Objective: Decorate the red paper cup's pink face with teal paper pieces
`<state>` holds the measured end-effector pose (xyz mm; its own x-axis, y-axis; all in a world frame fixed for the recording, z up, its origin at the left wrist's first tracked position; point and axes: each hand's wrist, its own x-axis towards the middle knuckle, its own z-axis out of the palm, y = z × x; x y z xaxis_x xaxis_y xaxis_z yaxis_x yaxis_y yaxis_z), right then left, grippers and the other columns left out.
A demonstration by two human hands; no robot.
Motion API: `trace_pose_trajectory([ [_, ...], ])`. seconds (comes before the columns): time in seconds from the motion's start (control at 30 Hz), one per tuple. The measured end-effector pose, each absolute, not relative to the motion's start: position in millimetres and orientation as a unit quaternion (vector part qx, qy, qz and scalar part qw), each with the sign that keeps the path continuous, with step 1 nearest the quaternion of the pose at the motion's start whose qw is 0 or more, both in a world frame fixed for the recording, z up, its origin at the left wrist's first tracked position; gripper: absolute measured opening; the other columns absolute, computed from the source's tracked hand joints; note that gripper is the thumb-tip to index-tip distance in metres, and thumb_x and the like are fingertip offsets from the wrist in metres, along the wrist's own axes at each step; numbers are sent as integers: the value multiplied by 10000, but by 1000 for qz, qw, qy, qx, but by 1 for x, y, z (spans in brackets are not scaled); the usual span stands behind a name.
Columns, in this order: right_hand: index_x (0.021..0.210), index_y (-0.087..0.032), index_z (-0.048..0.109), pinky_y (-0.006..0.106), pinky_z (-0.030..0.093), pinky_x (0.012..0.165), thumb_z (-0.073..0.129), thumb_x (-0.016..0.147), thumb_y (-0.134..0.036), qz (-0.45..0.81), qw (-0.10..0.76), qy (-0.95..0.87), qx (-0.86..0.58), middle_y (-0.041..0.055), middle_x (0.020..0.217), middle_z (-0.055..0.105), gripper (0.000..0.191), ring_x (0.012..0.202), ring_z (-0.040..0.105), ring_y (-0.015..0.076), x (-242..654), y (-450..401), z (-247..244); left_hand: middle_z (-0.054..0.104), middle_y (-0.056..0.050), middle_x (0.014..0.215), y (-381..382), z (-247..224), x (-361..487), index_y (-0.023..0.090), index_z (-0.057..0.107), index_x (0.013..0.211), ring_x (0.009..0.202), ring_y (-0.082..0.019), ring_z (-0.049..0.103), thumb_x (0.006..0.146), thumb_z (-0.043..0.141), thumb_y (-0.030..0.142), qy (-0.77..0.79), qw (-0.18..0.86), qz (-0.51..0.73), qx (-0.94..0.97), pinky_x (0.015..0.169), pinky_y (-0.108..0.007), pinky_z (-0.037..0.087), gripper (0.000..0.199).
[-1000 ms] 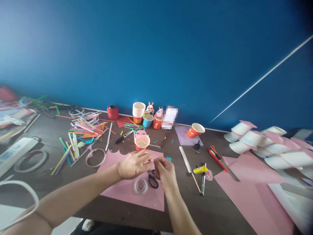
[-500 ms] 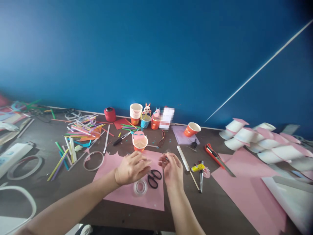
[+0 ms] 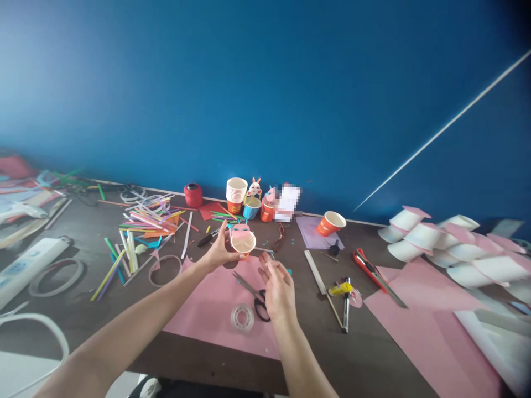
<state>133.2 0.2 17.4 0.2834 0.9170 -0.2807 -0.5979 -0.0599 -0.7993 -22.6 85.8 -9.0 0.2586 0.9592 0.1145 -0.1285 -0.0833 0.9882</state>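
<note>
My left hand [image 3: 218, 250] is closed around the side of a small paper cup [image 3: 243, 243], thumb in front and fingers behind. A pink paper face with blue trim rises from the cup's far rim. To the right of the cup, my right hand [image 3: 280, 287] is raised with its fingers curled together; whatever lies between the fingertips is too small to make out. A bit of teal [image 3: 289, 272] shows by its knuckles. Black-handled scissors [image 3: 252, 290] lie just left of that hand on pink paper [image 3: 199, 309], with a clear tape roll [image 3: 243, 318] below them.
Coloured paper strips [image 3: 149, 218] and a tape ring [image 3: 166, 271] lie left. At the back stand stacked cups [image 3: 236, 193] and decorated cups. On the right are a red utility knife [image 3: 375, 273], a yellow glue stick [image 3: 340, 288] and white cups with pink paper [image 3: 418, 237].
My left hand has moved up and away, from above the pink paper, and taken hold of the cup. My right hand has shifted slightly left. The view has turned a little left.
</note>
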Motion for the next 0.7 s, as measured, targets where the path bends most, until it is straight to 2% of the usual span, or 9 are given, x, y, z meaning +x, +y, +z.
trace_pose_trajectory([
  [0.13, 620, -174, 494, 288, 438, 814, 659, 659, -294, 559, 661, -198, -460, 52, 1098, 598, 208, 1079, 515, 212, 130, 9, 12, 512, -119, 1129, 92, -10, -19, 157, 399, 1179, 1074, -283, 467, 440, 803, 264, 393, 504, 458, 619, 928, -419, 340, 849],
  [0.33, 657, -171, 538, 288, 422, 849, 619, 698, -308, 524, 666, -264, -459, 64, 1096, 595, 164, 1092, 497, 200, 127, 13, 14, 557, -101, 1046, 91, -6, -11, 143, 419, 1128, 955, -233, 539, 527, 762, 278, 373, 550, 457, 592, 838, -368, 415, 705],
  [0.5, 681, -174, 558, 285, 395, 877, 587, 716, -321, 489, 675, -307, -460, 40, 1057, 612, 154, 1054, 514, 182, 120, 14, 25, 551, -115, 1059, 83, -4, -3, 132, 426, 1118, 971, -244, 534, 491, 780, 258, 395, 487, 492, 604, 844, -372, 413, 731],
  [0.7, 670, -173, 557, 303, 296, 967, 581, 729, -283, 452, 648, -389, -473, 83, 1258, 481, 127, 1191, 389, 202, 115, 13, 39, 584, -111, 1015, 74, 4, 0, 126, 450, 1074, 929, -240, 562, 503, 776, 283, 399, 483, 499, 599, 802, -349, 437, 676],
])
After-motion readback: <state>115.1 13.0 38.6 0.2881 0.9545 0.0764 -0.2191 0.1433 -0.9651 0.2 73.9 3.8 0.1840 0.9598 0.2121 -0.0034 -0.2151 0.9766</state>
